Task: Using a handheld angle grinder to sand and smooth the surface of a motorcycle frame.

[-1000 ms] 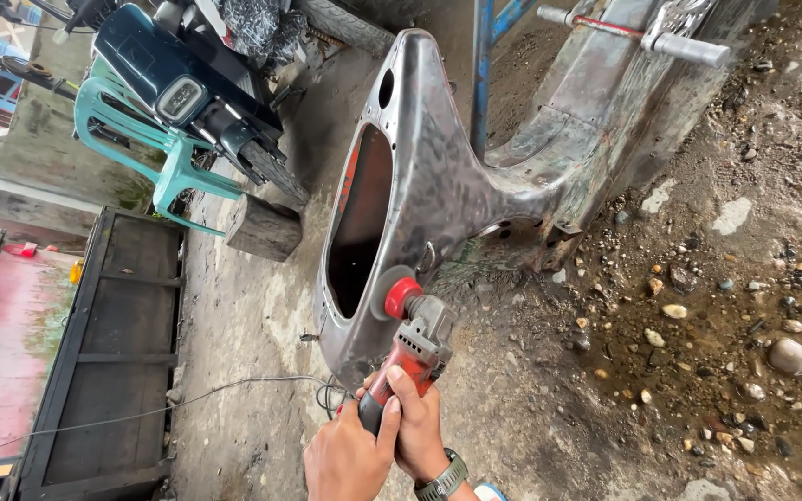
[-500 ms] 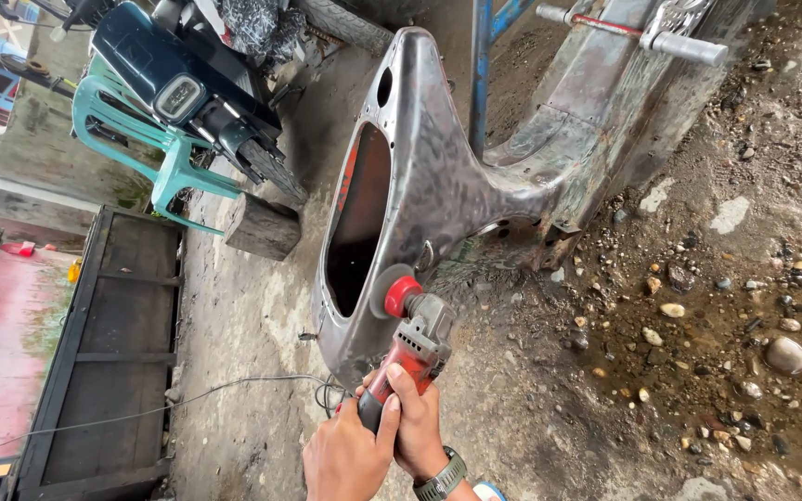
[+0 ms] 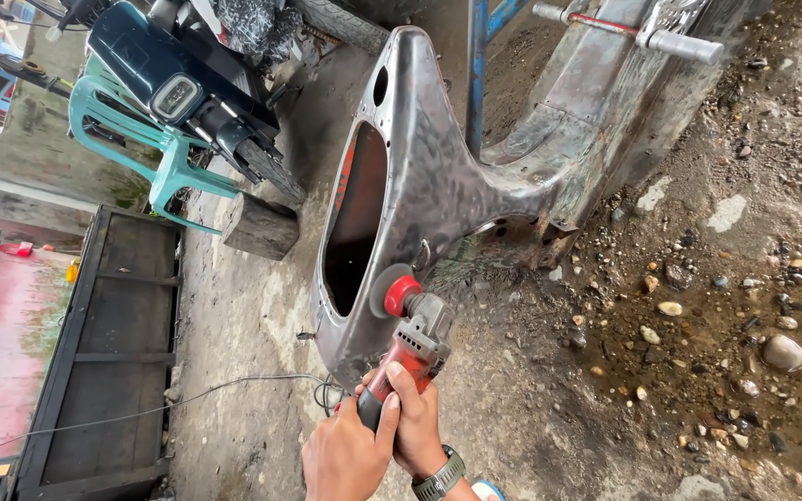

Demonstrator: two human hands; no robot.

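**Against the bare metal scooter body, both hands on a red grinder**

Low on the bare metal scooter body, just beside its large oval opening, the disc of a red angle grinder presses flat on the steel. Both hands are clenched around the tool's rear grip below the body: the left hand wraps the tail end, and the right hand, with a watch on its wrist, closes over the red housing just ahead of it. A thin cable trails away from the body's lower edge across the concrete floor. Above and to the side of the body stand a wooden block, a green plastic chair and a dark scooter. Wet gravel lies on the body's far side.
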